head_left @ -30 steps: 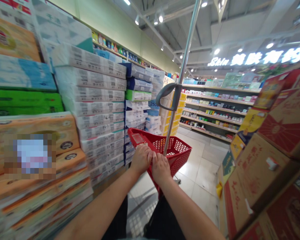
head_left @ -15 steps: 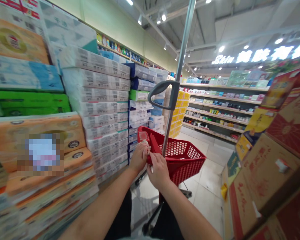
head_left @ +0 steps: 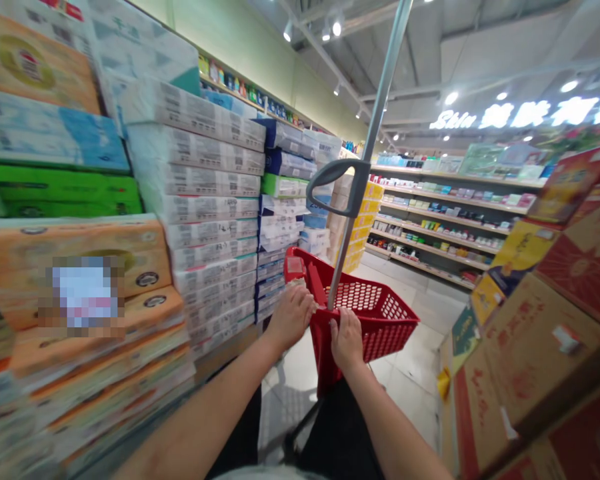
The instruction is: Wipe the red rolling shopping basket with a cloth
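Steering seems the step in hand, the left hand (head_left: 293, 313) and right hand (head_left: 349, 339) each curled in a narrow grip on the red cart (head_left: 380, 327) at one o'clock; guiding it likely calls for even pressure.

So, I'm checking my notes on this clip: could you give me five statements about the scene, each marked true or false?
1. The left hand and right hand both touch the cart. True.
2. The cart is blue. False: it is red.
3. The grey handle is on the pole. True.
4. The cartons stand left of the cart in the picture. False: they stand to its right.
5. The shelves stand beyond the cart. True.
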Demonstrator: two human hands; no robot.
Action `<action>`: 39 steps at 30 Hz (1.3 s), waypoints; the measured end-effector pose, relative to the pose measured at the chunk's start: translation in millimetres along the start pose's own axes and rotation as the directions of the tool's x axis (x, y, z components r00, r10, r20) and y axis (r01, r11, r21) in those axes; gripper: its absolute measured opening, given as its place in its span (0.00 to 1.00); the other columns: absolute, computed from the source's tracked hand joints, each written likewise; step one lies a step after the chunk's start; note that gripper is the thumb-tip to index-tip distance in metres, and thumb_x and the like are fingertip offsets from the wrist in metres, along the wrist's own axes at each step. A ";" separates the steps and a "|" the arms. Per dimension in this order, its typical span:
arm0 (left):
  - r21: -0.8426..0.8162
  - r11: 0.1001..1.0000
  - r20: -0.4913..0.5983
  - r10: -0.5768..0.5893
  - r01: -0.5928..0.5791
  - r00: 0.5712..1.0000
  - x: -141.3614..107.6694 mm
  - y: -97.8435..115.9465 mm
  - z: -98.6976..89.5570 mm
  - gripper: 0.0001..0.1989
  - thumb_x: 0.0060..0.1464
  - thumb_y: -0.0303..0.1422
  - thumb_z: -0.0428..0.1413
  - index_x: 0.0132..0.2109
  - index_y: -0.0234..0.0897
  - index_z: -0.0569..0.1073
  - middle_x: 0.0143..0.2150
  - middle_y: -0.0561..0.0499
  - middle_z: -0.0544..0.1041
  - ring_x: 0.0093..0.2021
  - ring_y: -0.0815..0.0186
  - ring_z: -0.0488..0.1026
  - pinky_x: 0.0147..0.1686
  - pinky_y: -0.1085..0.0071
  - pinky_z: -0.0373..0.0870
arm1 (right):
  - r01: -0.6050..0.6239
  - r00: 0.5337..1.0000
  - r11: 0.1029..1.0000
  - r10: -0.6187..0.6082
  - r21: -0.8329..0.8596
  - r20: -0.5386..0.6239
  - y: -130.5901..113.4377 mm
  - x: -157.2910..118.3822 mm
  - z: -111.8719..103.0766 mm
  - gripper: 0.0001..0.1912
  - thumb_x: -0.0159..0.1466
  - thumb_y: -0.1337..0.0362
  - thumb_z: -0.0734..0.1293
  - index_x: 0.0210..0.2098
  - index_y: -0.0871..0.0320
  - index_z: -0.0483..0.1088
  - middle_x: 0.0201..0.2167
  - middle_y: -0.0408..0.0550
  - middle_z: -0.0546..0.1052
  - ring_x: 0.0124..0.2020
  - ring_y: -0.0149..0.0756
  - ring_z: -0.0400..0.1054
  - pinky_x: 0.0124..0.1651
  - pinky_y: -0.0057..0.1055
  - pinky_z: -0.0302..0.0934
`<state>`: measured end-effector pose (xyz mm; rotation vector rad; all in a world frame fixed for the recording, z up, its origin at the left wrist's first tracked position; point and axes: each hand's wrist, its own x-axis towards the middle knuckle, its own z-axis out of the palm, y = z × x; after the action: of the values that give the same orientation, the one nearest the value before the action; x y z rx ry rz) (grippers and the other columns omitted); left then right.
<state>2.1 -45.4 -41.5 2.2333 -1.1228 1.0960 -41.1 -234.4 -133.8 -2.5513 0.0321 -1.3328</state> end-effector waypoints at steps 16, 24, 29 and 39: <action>0.091 0.996 -0.053 0.024 -0.019 0.998 -12.1 7.6 5.0 0.12 0.61 0.34 0.47 0.43 0.36 0.74 0.43 0.43 0.74 0.48 0.57 0.67 0.53 0.56 0.60 | -0.003 1.000 0.993 0.004 0.120 -0.006 -6.4 -6.5 -1.9 0.26 0.71 0.53 0.51 0.58 0.65 0.61 0.55 0.60 0.68 0.60 0.47 0.57 0.61 0.50 0.55; 0.104 0.994 0.086 -0.050 0.041 0.995 9.8 3.4 -2.5 0.09 0.58 0.33 0.50 0.33 0.37 0.73 0.32 0.47 0.73 0.38 0.60 0.68 0.44 0.59 0.63 | -0.015 1.000 0.991 0.014 0.134 0.004 -9.5 -3.2 -1.1 0.26 0.71 0.53 0.51 0.58 0.65 0.61 0.55 0.61 0.68 0.59 0.48 0.57 0.61 0.51 0.55; 0.068 0.998 0.045 0.007 -0.010 0.999 2.5 6.0 -4.3 0.09 0.59 0.33 0.49 0.35 0.38 0.73 0.35 0.46 0.73 0.40 0.59 0.67 0.44 0.58 0.61 | -0.008 1.000 0.992 0.009 0.123 -0.008 -12.6 -4.7 -3.6 0.25 0.71 0.54 0.52 0.58 0.66 0.61 0.55 0.61 0.68 0.60 0.47 0.57 0.61 0.51 0.54; 0.098 0.994 0.080 -0.063 0.055 0.995 6.8 5.5 -5.0 0.10 0.58 0.33 0.49 0.30 0.38 0.71 0.30 0.48 0.71 0.36 0.61 0.67 0.41 0.60 0.62 | -0.005 1.000 0.993 0.006 0.119 -0.007 -12.0 -5.2 -2.0 0.24 0.71 0.55 0.53 0.58 0.65 0.61 0.55 0.61 0.68 0.60 0.46 0.56 0.61 0.50 0.55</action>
<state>-2.1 -48.7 -33.0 2.3905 -1.0497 1.0624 -46.9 -222.5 -134.0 -2.4451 -0.0378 -1.3020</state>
